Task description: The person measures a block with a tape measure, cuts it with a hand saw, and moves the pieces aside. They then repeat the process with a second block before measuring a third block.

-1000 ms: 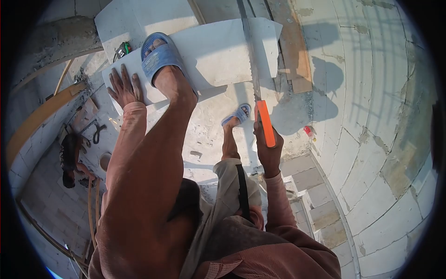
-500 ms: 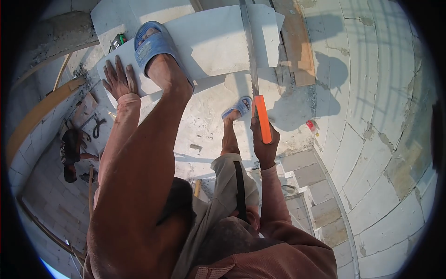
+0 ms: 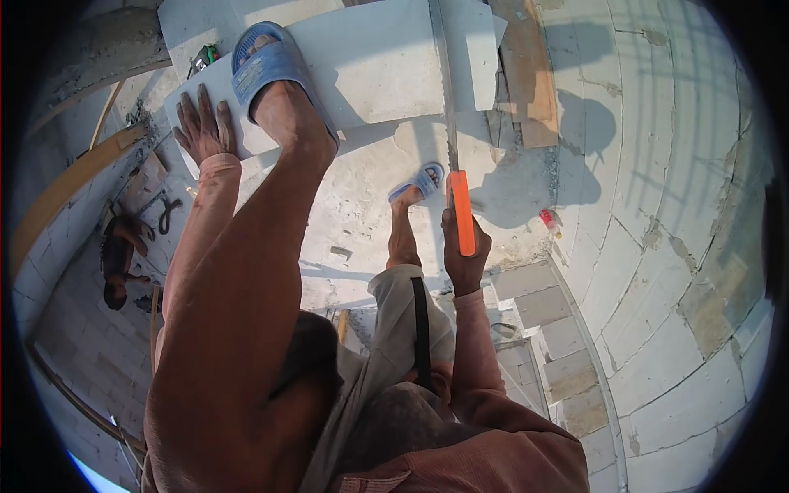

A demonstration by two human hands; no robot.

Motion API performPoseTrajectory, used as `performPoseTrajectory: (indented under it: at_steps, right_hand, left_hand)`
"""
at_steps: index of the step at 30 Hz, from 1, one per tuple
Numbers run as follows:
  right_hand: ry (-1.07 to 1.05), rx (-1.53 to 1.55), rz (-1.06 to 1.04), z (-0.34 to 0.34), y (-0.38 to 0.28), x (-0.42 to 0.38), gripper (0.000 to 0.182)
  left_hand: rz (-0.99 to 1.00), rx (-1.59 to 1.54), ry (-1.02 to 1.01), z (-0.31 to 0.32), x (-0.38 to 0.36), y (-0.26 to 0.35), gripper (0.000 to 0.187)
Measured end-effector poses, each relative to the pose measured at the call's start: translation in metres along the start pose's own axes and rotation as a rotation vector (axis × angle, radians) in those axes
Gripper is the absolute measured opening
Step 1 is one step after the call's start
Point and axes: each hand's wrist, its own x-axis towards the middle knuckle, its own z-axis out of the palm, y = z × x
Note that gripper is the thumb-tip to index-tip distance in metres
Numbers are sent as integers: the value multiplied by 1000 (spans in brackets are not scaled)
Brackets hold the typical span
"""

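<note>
My right hand (image 3: 467, 253) is wrapped round the orange handle of a hand saw (image 3: 462, 212). Its long blade points away from me and crosses the right part of a pale block (image 3: 378, 78). My left hand (image 3: 203, 126) lies flat on the block's left end, fingers spread. Between the hands, my foot in a blue slide sandal (image 3: 275, 74) presses on top of the block. The other sandalled foot (image 3: 419, 182) stands on the floor below. Whether the teeth have cut into the block cannot be made out.
A tape measure (image 3: 202, 59) lies beyond my left hand. Wooden boards (image 3: 530, 78) stand right of the block, near a block wall (image 3: 657, 205). A small red item (image 3: 548, 218) is on the floor. Lower left, another person (image 3: 119, 255) is at a lower level.
The saw handle has shifted slightly toward me and left. My left hand stays flat on the block. The person at lower left has changed posture slightly.
</note>
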Motion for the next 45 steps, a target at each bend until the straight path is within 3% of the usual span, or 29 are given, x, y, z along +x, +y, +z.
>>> performPoseTrajectory:
  at_steps: [5, 13, 15, 19, 22, 24, 26, 27, 29, 31, 34, 36, 39, 43, 45]
  right_hand:
    - [-13, -158, 1, -27, 57, -74, 17]
    - [0, -10, -55, -11, 23, -6, 22]
    - [-61, -46, 66, -8, 17, -23, 24]
    - [-33, -211, 22, -36, 83, -105, 21]
    - [-46, -234, 24, -56, 71, -111, 20]
    - [-40, -250, -79, -45, 66, -77, 21]
    - [-73, -87, -2, -19, 27, -14, 23]
    - [-25, -9, -66, -7, 18, 8, 25]
    - [-32, 32, 2, -7, 17, 10, 24]
    - [-69, 3, 135, -15, 3, -9, 24]
    - [-19, -124, 56, -27, 56, -84, 20]
    - [-32, -257, 4, -44, 57, -125, 16]
    - [-87, -238, 46, -50, 57, -111, 16]
    - [-54, -20, 75, -14, 2, 15, 23]
    - [-61, 52, 120, -11, 11, 12, 24]
  left_hand:
    - [-22, 33, 10, 2, 1, -2, 61]
    - [-33, 99, 2, 9, 0, -4, 61]
    - [-39, 70, -34, 0, -13, -3, 61]
    - [-17, 45, 24, 4, 1, 0, 62]
    - [-2, 56, 25, 4, -2, 0, 62]
    - [1, 61, 40, 4, 2, -1, 62]
    - [16, 68, 37, 4, 0, -1, 62]
    - [4, 66, 33, 4, 3, 1, 62]
    - [-29, 71, 12, 4, 1, 2, 62]
    - [-16, 47, -4, -5, -8, 2, 62]
    - [-10, 25, 38, 3, 5, 5, 61]
    - [6, 37, 32, 1, 1, 1, 61]
    - [6, 55, 36, 3, 1, 0, 61]
    - [9, 60, 40, 0, 2, 3, 61]
    - [-1, 48, 33, -3, 0, 5, 60]
